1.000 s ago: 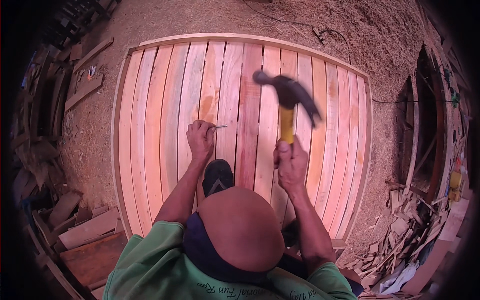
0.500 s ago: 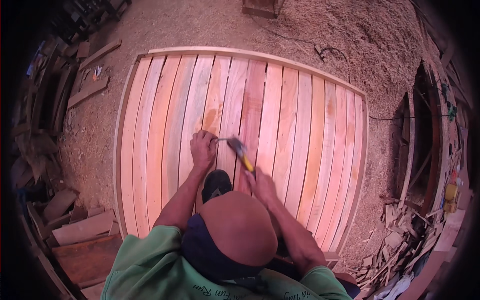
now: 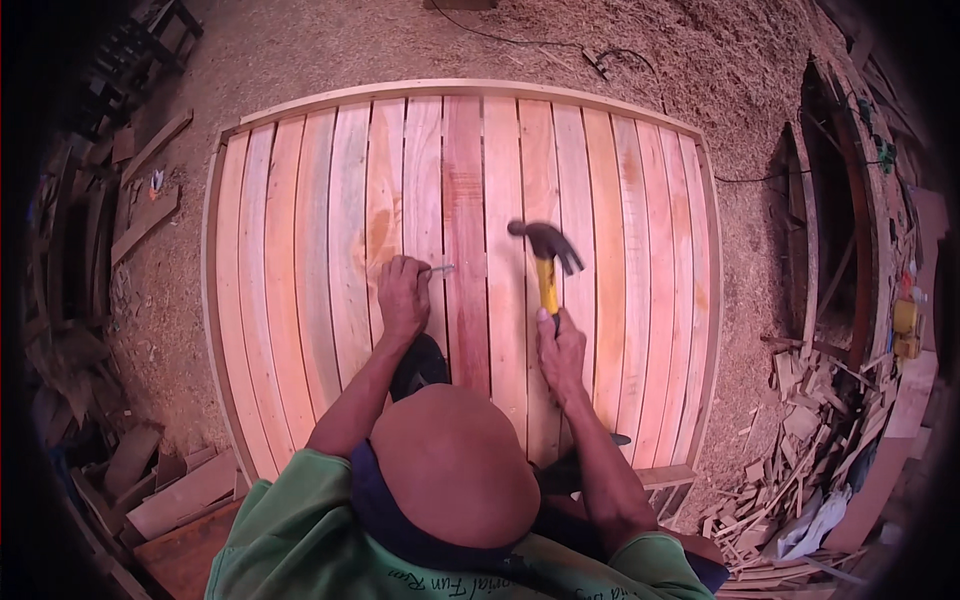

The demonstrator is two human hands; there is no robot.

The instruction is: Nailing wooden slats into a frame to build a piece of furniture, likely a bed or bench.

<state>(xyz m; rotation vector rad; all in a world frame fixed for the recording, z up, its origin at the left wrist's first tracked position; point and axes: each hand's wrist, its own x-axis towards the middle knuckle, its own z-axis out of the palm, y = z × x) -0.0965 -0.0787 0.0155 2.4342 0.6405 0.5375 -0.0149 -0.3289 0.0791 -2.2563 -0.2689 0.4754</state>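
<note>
My left hand (image 3: 404, 295) is closed on a thin silvery nail (image 3: 441, 268), pinched over the slatted wooden platform (image 3: 541, 170) near its middle. To the right, my right hand (image 3: 560, 350) grips the yellow handle of a claw hammer (image 3: 545, 252), its dark head held up apart from the nail. The platform has pale pink and orange boards inside a raised rim. A dark sandal (image 3: 418, 365) shows on the boards below my left hand, partly hidden by the head.
Sawdust-covered ground (image 3: 300, 50) surrounds the platform, crossed by a black cord (image 3: 540, 38). Wood offcuts (image 3: 165, 500) lie at the left and a scrap pile (image 3: 790, 430) at the lower right. Timber framing (image 3: 805, 250) stands along the right, dark stacked furniture at the upper left.
The hammer came down to the nail half a second ago and is now raised to the right. My left hand still pinches the nail; the view has shifted somewhat.
</note>
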